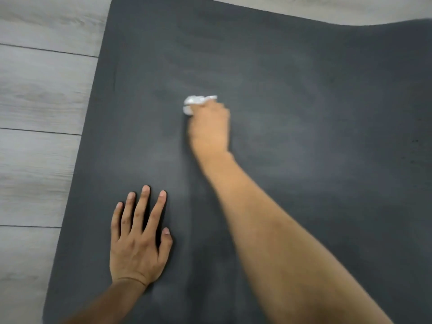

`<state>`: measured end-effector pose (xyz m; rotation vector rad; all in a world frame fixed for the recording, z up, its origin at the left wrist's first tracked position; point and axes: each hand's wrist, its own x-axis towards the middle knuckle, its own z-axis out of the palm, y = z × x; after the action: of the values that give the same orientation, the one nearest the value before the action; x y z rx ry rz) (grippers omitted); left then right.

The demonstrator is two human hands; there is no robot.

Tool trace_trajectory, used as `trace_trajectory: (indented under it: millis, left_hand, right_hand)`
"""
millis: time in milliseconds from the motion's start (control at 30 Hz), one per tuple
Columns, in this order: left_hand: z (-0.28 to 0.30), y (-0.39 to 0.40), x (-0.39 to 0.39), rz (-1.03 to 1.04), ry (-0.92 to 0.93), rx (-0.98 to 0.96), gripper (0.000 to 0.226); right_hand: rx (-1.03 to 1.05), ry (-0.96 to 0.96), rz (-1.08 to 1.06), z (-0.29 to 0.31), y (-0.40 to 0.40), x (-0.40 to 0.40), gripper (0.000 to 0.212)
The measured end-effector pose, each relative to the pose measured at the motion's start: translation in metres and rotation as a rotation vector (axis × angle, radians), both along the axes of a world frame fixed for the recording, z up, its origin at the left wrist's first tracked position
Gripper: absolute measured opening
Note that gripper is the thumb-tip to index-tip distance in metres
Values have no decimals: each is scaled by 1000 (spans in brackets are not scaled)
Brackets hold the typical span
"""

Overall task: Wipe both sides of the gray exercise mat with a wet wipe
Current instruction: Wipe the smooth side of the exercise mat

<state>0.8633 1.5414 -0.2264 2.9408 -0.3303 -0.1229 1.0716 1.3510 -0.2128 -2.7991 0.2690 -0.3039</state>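
Note:
The gray exercise mat (304, 90) lies flat on the floor and fills most of the view. My right hand (210, 129) reaches out over its middle and grips a crumpled white wet wipe (191, 104), pressing it onto the mat; the hand is blurred. Only the wipe's front part shows past my fingers. My left hand (138, 242) rests flat on the mat near me, fingers spread and straight. Paler streaks show on the mat around the wipe.
A light gray wood-plank floor (39, 113) lies to the left of the mat and beyond its far edge. The mat's far right edge (397, 23) looks slightly raised.

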Motion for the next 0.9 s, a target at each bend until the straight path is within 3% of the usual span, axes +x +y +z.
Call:
trace_trajectory:
  millis: [67,133,233,367,500,633,733,833,900]
  left_hand:
    - [-1,0,-1,9,-4,3,67]
    - [-1,0,-1,-1,-4,-2,67]
    - [1,1,-1,5,-13,1,67]
    - [0,-2,-2,12,-27,-8,67]
    - [-2,-1,-2,13,-32,-5,67]
    - [-3,0,-2,22,-31,0,68]
    - [-4,2,-3,16,-33,0,68]
    - [-4,2,-3,22,-42,-8,69]
    - [-4,1,-3,22,-45,-19,69]
  right_hand:
    - [-69,56,283,7,48,-10,33]
    - [-122,117,405,14,30,-18,33]
    - [-209,-80,91,0,-73,-34,33]
    - [-193,82,-304,4,-201,-83,35]
    - [-134,109,-455,0,-152,-63,40]
    - [-16,1,-66,-4,-9,-41,34]
    - [-152,150,308,10,55,-44,41]
    - [-163,126,411,11,15,-46,36]
    - [-144,-29,227,-4,-50,-57,30]
